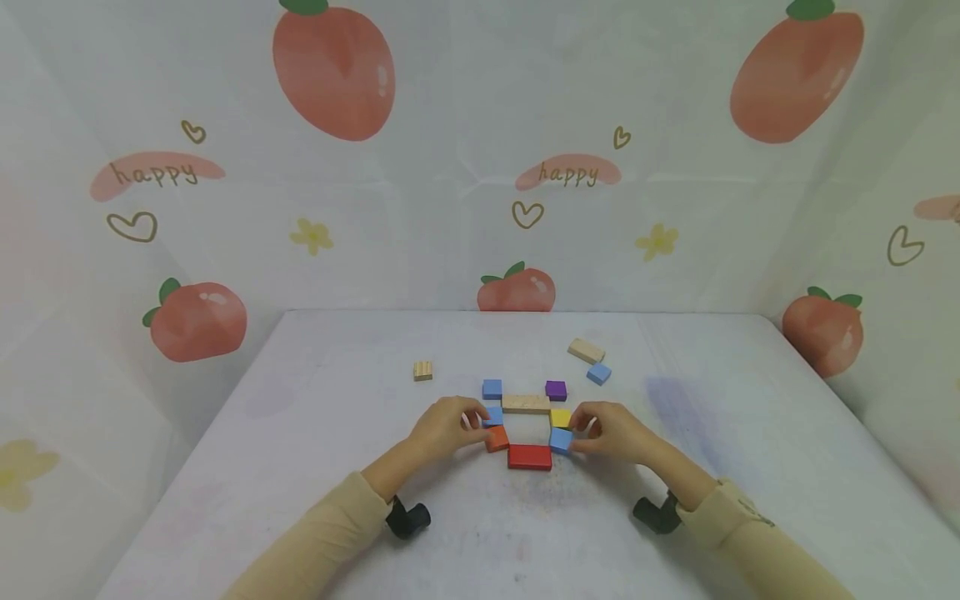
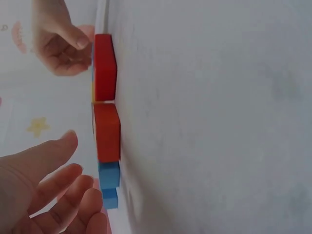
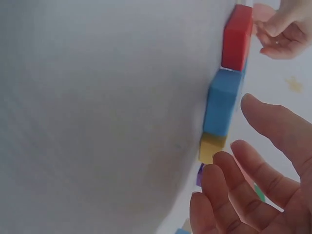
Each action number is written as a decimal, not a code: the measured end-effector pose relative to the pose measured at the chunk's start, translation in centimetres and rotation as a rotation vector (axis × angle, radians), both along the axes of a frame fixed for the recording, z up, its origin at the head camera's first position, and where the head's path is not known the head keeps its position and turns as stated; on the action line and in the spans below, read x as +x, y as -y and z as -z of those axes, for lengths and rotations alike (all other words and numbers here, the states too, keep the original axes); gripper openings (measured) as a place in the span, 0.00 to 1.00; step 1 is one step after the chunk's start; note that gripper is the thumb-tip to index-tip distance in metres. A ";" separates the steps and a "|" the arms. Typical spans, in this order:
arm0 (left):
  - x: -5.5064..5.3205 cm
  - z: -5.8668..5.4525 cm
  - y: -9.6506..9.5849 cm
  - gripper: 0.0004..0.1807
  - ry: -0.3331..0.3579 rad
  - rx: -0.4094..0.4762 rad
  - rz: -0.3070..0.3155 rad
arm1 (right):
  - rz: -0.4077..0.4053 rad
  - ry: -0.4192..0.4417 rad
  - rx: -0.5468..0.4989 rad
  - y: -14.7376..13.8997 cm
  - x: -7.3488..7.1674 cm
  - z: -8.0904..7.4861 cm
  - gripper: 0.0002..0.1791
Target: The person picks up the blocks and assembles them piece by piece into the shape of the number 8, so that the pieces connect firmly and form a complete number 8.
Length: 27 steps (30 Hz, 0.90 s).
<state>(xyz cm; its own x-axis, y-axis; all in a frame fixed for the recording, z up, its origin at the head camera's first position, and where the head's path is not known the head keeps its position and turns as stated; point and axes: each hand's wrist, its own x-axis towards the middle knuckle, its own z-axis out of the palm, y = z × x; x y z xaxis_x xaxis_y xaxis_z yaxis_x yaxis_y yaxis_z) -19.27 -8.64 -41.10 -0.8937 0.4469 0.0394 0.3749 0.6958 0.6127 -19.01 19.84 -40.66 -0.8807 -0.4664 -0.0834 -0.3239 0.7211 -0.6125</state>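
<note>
Small wooden blocks form a ring on the table. My left hand (image 1: 447,427) is at its left side, fingers loosely bent beside an orange block (image 1: 497,438) and a blue block (image 1: 492,416). In the left wrist view a gap shows between thumb and orange block (image 2: 107,132). On the right side, my right hand (image 1: 613,432) hovers by another blue block (image 1: 561,440) and a yellow block (image 1: 560,418); nothing is between its fingers in the right wrist view. A red block (image 1: 529,457) closes the near side, a plain wood block (image 1: 526,404) the far side.
A blue block (image 1: 492,389) and a purple block (image 1: 556,390) sit at the ring's far corners. Farther back lie a striped wood block (image 1: 423,371), a plain wood plank (image 1: 587,350) and a blue block (image 1: 598,373). A printed cloth wall (image 1: 420,267) rises behind the table.
</note>
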 end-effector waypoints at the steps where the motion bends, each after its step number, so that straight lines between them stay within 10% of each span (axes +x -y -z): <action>1: -0.1 0.0 0.1 0.12 0.009 0.005 -0.013 | 0.009 0.001 0.001 0.0 -0.1 0.0 0.13; 17: -1.4 0.8 0.6 0.15 0.048 0.043 -0.022 | 0.164 -0.180 -0.066 -3.1 -4.6 -0.9 0.12; 27: -1.6 1.0 0.6 0.14 0.055 0.032 -0.019 | 0.358 -0.059 0.007 -4.5 -6.4 -0.2 0.22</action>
<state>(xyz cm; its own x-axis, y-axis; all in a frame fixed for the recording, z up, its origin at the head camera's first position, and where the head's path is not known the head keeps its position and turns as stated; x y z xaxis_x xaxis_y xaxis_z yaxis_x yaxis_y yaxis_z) -20.87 -9.20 -42.07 -0.9031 0.4294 0.0039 0.3270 0.6818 0.6543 -25.42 24.36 -40.48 -0.9914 -0.1270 -0.0299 -0.0844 0.7991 -0.5952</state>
